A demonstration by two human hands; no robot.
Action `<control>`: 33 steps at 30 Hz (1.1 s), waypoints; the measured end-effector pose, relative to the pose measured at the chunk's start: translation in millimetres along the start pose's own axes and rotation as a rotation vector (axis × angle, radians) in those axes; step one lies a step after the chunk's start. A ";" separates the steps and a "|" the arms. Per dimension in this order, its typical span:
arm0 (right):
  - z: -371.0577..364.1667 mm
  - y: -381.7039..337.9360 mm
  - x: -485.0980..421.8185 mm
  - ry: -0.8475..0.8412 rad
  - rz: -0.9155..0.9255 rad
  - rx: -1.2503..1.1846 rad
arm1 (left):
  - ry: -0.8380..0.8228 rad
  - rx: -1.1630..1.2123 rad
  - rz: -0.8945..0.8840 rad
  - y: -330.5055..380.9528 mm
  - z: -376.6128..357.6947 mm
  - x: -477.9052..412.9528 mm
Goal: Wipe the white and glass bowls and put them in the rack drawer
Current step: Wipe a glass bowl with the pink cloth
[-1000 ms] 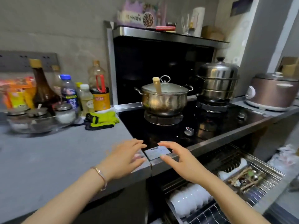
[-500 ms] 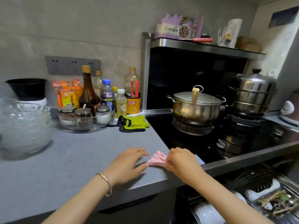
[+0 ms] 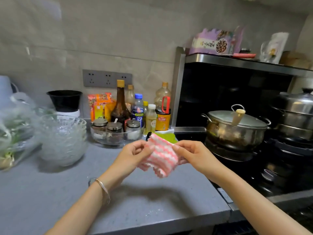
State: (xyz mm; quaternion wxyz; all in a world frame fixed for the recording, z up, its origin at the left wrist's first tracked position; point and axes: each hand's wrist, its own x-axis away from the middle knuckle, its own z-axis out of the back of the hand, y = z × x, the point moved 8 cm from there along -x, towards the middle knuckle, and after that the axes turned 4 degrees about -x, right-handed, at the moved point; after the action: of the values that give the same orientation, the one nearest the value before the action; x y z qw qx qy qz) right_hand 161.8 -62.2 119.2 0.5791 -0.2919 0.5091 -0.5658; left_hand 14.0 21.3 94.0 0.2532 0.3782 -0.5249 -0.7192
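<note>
A pink-and-white striped cloth [image 3: 160, 156] hangs in the air above the grey counter [image 3: 144, 200]. My left hand [image 3: 133, 156] pinches its left upper edge and my right hand [image 3: 193, 155] pinches its right upper edge. A stack of glass bowls [image 3: 62, 138] stands on the counter to the left, apart from both hands. The rack drawer and the white bowls are out of view.
Behind the cloth are a glass dish of spice jars [image 3: 116, 133], several sauce bottles [image 3: 121, 106] and a green glove [image 3: 166, 135]. A bag of greens [image 3: 13, 131] lies far left. On the black stove [image 3: 254, 167] to the right sit a lidded pot [image 3: 237, 128] and a steamer [image 3: 298, 114].
Both hands lifted the striped cloth off the counter edge and hold it spread in the air. The view swung left, so the open drawer left the frame and the glass bowls came nearer centre.
</note>
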 end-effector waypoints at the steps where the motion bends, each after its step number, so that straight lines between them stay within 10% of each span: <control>1: -8.1 0.7 -3.7 -0.035 -0.018 -0.031 | 0.029 -0.033 -0.026 7.1 10.7 2.5; 10: -118.9 -5.1 -38.7 -0.542 -0.107 -0.185 | -0.007 -0.373 -0.225 44.4 63.8 3.4; 20: -185.7 19.8 -95.4 -0.356 -0.373 -0.477 | 0.412 -1.131 -0.205 31.5 219.5 -10.6; 33: -197.2 31.3 -110.6 -0.404 -0.425 -0.393 | 0.069 -1.254 -0.088 -0.5 271.4 -19.3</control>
State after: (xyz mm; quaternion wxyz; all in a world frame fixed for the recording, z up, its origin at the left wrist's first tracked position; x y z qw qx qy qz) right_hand 9.1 96.0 57.9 0.4704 -0.6033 0.4111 -0.4957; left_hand -194.5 189.1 143.0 0.4138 0.2021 0.0212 -0.8874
